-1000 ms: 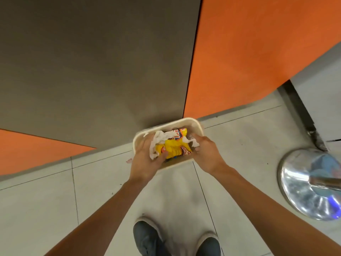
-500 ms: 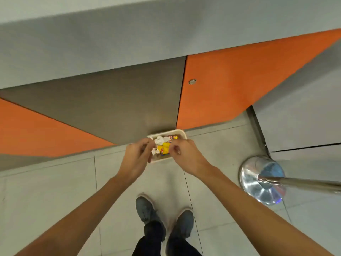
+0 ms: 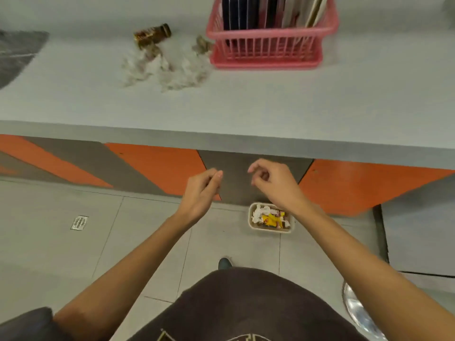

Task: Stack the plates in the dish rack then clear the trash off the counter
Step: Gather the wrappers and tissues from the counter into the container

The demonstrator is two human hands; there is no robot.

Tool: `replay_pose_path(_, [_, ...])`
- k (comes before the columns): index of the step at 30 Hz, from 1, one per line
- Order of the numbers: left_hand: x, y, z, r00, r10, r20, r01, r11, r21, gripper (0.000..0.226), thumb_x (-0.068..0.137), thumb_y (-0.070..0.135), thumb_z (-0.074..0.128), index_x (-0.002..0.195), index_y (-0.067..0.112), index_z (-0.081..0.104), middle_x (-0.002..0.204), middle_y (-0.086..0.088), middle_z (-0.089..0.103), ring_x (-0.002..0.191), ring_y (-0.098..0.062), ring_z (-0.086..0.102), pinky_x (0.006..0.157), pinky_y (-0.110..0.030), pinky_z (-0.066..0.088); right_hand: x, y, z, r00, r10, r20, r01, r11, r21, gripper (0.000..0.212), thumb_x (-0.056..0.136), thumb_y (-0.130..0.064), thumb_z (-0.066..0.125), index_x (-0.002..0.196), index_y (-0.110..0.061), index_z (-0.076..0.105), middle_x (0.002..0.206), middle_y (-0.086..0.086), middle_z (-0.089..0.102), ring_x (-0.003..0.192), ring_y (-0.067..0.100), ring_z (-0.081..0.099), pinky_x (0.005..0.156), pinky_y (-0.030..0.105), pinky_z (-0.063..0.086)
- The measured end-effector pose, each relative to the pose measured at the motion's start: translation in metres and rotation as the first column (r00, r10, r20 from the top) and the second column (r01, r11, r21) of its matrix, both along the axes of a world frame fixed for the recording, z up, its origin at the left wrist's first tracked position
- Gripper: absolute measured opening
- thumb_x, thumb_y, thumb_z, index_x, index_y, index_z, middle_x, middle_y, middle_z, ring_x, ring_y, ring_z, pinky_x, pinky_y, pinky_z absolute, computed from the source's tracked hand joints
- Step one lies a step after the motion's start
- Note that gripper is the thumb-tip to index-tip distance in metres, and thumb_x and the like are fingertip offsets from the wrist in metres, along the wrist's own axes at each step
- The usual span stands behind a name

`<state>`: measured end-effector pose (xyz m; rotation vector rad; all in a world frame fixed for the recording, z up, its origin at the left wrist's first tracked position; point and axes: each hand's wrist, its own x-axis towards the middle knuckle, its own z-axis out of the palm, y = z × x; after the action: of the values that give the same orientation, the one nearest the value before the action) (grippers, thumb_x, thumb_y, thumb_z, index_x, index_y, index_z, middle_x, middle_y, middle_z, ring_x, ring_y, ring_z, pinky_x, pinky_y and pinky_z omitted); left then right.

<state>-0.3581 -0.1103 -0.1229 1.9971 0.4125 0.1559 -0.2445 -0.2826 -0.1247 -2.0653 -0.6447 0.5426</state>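
In the head view, the left hand (image 3: 200, 190) and right hand (image 3: 273, 184) hang empty, fingers loosely curled, below the counter (image 3: 295, 107) edge. The crumpled tissues (image 3: 167, 70) and brown bottle (image 3: 152, 34) lie ahead and leftward of both, nearer the left hand. The litter's spread runs sideways, reaching the dish rack (image 3: 266, 49).

- Bright, even indoor light; shadows are faint and soft.
- Motion blur smears the crumpled tissues (image 3: 162, 67) and pink basket (image 3: 266, 49) on the tabletop (image 3: 246, 104) (its edge bows, wide-angle).
- Glare on the metal base (image 3: 357, 313) at lower right.
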Motion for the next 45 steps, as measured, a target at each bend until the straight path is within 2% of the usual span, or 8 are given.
replay_pose_path(8, [0.006,0.127,0.057,0.966,0.254,0.041,-0.255,0.967,0.014,0.019,0.099,0.029,0.048,0.094,0.018,0.063,0.078,0.002,0.064,0.072,-0.014,0.058,0.06,-0.017,0.042,0.054,0.084,0.08,0.988,0.01,0.154,-0.018,0.999,0.049,0.018,0.091,-0.011,0.057,0.104,-0.02,0.066,0.087,0.001,0.068,0.082,0.016,0.063,0.072,0.023,0.048])
replay_pose_path(12, [0.043,0.205,0.057,0.962,0.266,0.057,-0.269,0.962,0.049,0.008,0.094,0.018,0.055,0.093,0.022,0.062,0.09,0.0,0.066,0.084,-0.019,0.061,0.074,-0.034,0.051,0.087,0.153,0.09,0.983,0.014,0.181,-0.004,0.998,-0.057,0.038,0.091,-0.027,0.061,0.128,-0.019,0.055,0.124,0.003,0.056,0.103,0.016,0.056,0.085,0.025,0.042])
replay_pose_path(17, [0.104,0.284,0.052,0.986,0.146,0.081,-0.159,0.969,0.187,0.011,0.091,0.014,0.059,0.095,0.022,0.065,0.095,0.008,0.065,0.082,-0.013,0.061,0.065,-0.018,0.045,0.124,0.249,0.072,0.984,0.021,0.179,0.024,0.969,-0.245,0.065,0.089,-0.042,0.061,0.146,-0.02,0.036,0.147,0.007,0.031,0.133,0.026,0.036,0.107,0.037,0.037])
replay_pose_path(21, [0.159,0.317,0.046,0.997,0.017,0.069,-0.039,0.945,0.324,0.021,0.087,0.015,0.063,0.104,0.026,0.067,0.111,0.012,0.059,0.09,-0.01,0.058,0.074,-0.022,0.043,0.145,0.307,0.056,0.957,0.039,0.288,0.075,0.925,-0.374,0.064,0.09,-0.038,0.06,0.146,-0.019,0.036,0.15,0.01,0.025,0.136,0.032,0.03,0.105,0.042,0.039])
replay_pose_path(27, [0.209,0.391,0.028,0.978,0.208,-0.026,-0.155,0.801,0.578,0.038,0.087,0.038,0.063,0.123,0.028,0.061,0.139,-0.001,0.049,0.128,-0.028,0.044,0.097,-0.042,0.041,0.154,0.384,0.027,0.945,0.026,0.327,0.146,0.859,-0.491,0.086,0.086,-0.067,0.048,0.154,-0.034,0.005,0.161,0.013,-0.006,0.147,0.04,-0.001,0.113,0.06,0.019])
replay_pose_path(31, [0.213,0.423,-0.003,0.933,0.272,-0.238,-0.111,0.842,0.528,0.068,0.083,0.071,0.052,0.142,0.04,0.042,0.16,-0.001,0.02,0.146,-0.033,0.014,0.113,-0.056,0.019,0.153,0.397,-0.005,0.906,0.085,0.414,0.194,0.787,-0.586,0.06,0.089,-0.06,0.048,0.137,-0.025,0.042,0.148,0.016,0.024,0.134,0.039,0.024,0.105,0.056,0.031])
replay_pose_path(40, [0.182,0.42,-0.039,0.98,0.138,0.142,-0.185,0.89,0.417,0.015,0.078,0.024,0.061,0.085,0.011,0.064,0.099,-0.001,0.062,0.09,-0.024,0.055,0.083,-0.041,0.045,0.173,0.386,-0.011,0.888,0.01,0.46,0.125,0.957,-0.262,0.015,0.089,-0.022,0.056,0.096,-0.008,0.052,0.102,0.004,0.044,0.087,0.024,0.051,0.076,0.037,0.044])
replay_pose_path(45, [0.178,0.408,-0.025,0.968,0.175,0.181,-0.205,0.965,0.161,0.012,0.083,0.009,0.055,0.073,0.004,0.05,0.08,-0.005,0.053,0.075,-0.019,0.049,0.071,-0.034,0.04,0.171,0.377,0.008,0.941,-0.192,0.279,0.178,0.981,0.072,0.046,0.083,-0.004,0.048,0.129,-0.012,0.051,0.111,0.003,0.05,0.098,0.015,0.053,0.087,0.023,0.043])
